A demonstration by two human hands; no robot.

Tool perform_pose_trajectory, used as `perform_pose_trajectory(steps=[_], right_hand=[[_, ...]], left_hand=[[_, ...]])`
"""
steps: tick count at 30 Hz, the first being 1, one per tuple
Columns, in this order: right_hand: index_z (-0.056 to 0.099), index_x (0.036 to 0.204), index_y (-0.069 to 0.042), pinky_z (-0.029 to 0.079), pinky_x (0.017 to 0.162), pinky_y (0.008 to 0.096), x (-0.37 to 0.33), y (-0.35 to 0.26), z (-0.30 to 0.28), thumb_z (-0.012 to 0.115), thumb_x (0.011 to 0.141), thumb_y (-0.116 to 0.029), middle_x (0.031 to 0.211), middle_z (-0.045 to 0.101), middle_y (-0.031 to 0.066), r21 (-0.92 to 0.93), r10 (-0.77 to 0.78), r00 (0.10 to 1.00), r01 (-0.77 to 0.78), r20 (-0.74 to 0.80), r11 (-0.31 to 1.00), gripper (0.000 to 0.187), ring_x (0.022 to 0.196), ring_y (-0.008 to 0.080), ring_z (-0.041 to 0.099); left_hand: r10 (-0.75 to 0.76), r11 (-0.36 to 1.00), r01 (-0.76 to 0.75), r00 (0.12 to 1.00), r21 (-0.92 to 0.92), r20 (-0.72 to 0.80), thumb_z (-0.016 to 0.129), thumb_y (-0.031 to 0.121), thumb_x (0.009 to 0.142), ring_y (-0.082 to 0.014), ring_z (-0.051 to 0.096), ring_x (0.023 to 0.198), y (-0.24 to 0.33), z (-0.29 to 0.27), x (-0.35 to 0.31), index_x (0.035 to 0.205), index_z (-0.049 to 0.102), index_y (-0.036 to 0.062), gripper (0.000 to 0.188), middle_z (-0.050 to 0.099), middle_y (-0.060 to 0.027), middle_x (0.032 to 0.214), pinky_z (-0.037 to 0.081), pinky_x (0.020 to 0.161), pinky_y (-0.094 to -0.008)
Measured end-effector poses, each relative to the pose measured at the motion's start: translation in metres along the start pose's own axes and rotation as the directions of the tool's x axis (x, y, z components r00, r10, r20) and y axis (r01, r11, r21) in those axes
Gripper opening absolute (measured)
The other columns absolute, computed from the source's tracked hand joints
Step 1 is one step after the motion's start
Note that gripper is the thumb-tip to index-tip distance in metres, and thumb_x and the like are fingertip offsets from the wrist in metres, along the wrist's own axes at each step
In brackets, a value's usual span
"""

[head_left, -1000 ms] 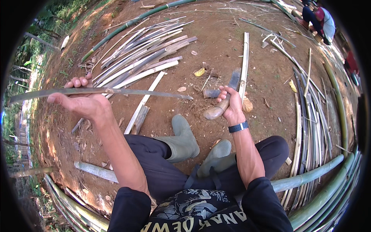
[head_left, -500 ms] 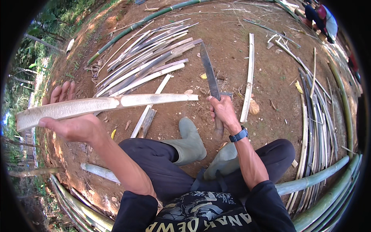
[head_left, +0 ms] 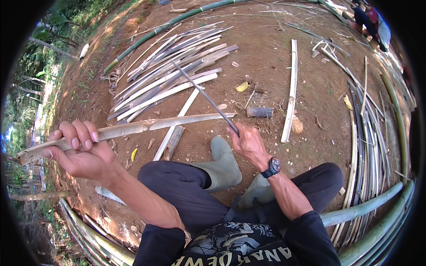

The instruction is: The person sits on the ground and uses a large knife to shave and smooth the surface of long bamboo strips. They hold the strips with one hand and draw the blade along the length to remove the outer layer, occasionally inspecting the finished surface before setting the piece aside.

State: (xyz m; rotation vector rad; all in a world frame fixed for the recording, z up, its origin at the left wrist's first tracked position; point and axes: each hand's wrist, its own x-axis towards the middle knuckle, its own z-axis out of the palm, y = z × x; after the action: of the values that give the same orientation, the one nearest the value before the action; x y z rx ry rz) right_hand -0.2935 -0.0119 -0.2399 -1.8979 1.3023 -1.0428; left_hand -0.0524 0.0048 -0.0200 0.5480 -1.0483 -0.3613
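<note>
Head view: one split bamboo strip (head_left: 168, 123), pale, held in the air above the brown earth ground (head_left: 270, 53), before the seated person. Left hand (head_left: 84, 153): fingers curled over the strip near its broad end, thumb along the near side, a closed grip. Right hand (head_left: 250, 144): fist clenched on the handle of a knife (head_left: 199, 90) (the handle itself mostly hidden by the fingers). Key relation: the strip lies to the left of the right hand, its long axis running left to right and rising slightly; the left hand is the nearer, being on it, while the narrow tip reaches almost to the right fist. Pointing: strip tip toward the ground's right edge; knife blade toward the ground's far left corner, its axis slanting across the strip close to that tip. Contact between blade and strip cannot be told. Also listed: a fanned pile of split strips (head_left: 195, 66) toward the ground's far left corner; one loose pale strip (head_left: 290, 93) right of centre; a short bamboo offcut (head_left: 259, 112) between pile and loose strip; a long bundle (head_left: 366, 146) along the right edge.
</note>
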Motion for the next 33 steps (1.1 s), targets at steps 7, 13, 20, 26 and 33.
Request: perform_pose_trajectory(steps=[7, 13, 20, 26, 33], right_hand=[[0.057, 0.084, 0.002, 0.045, 0.049, 0.0447, -0.001, -0.057, 0.018, 0.057, 0.085, -0.012, 0.059, 0.056, 0.0208, 0.071, -0.143, 0.984, 0.136, 0.106, 0.988, 0.014, 0.053, 0.0373, 0.058], [0.059, 0.077, 0.004, 0.042, 0.041, 0.0429, -0.007, -0.007, 0.036, 0.056, 0.087, -0.013, 0.050, 0.052, 0.0209, 0.014, 0.151, 0.956, -0.160, 0.253, 0.987, 0.020, 0.043, 0.0373, 0.052], [0.058, 0.078, 0.004, 0.046, 0.049, 0.0456, -0.004, -0.022, 0.040, 0.054, 0.086, -0.014, 0.055, 0.055, 0.0243, 0.032, -0.011, 0.974, 0.004, 0.224, 0.999, 0.020, 0.052, 0.0387, 0.058], [0.058, 0.075, 0.003, 0.046, 0.051, 0.0490, 0.007, 0.052, 0.041, 0.054, 0.087, -0.016, 0.053, 0.054, 0.0244, -0.114, 0.297, 0.905, -0.275, 0.304, 0.955, 0.023, 0.054, 0.0429, 0.057], [0.060, 0.077, 0.005, 0.044, 0.051, 0.0468, -0.004, 0.037, 0.066, 0.054, 0.087, -0.018, 0.057, 0.053, 0.0262, 0.017, 0.123, 0.968, -0.130, 0.219, 0.991, 0.026, 0.053, 0.0407, 0.056]], left_hand=[[0.033, 0.994, -0.025, 0.997, 0.109, -0.068, 0.034, 0.053, 0.095, -0.0045, 0.022, 0.037, 0.003, 0.018, -0.012, 0.079, 0.044, 0.0109, 0.046, 0.026, 0.0048, 0.051, 0.021, 0.031, -0.0189], [0.054, 0.995, -0.049, 0.997, 0.091, -0.046, 0.031, 0.051, 0.096, -0.0040, 0.022, 0.036, 0.003, -0.006, -0.015, 0.079, 0.045, 0.0100, 0.047, 0.027, 0.0047, 0.051, 0.022, 0.030, -0.0189], [0.005, 0.994, 0.009, 0.992, -0.111, 0.122, 0.031, 0.052, 0.094, -0.0050, 0.022, 0.036, 0.008, -0.022, -0.013, 0.079, 0.045, 0.0099, 0.048, 0.030, 0.0049, 0.051, 0.025, 0.033, -0.0203], [-0.015, 0.991, 0.030, 0.993, -0.131, 0.116, 0.035, 0.053, 0.093, -0.0048, 0.024, 0.036, 0.002, -0.036, -0.006, 0.078, 0.044, 0.0092, 0.047, 0.031, 0.0057, 0.051, 0.027, 0.033, -0.0204], [-0.034, 0.993, 0.046, 0.993, -0.106, 0.116, 0.038, 0.052, 0.093, -0.0045, 0.027, 0.040, 0.004, -0.045, -0.001, 0.077, 0.044, 0.0079, 0.047, 0.031, 0.0053, 0.052, 0.027, 0.035, -0.0198]])
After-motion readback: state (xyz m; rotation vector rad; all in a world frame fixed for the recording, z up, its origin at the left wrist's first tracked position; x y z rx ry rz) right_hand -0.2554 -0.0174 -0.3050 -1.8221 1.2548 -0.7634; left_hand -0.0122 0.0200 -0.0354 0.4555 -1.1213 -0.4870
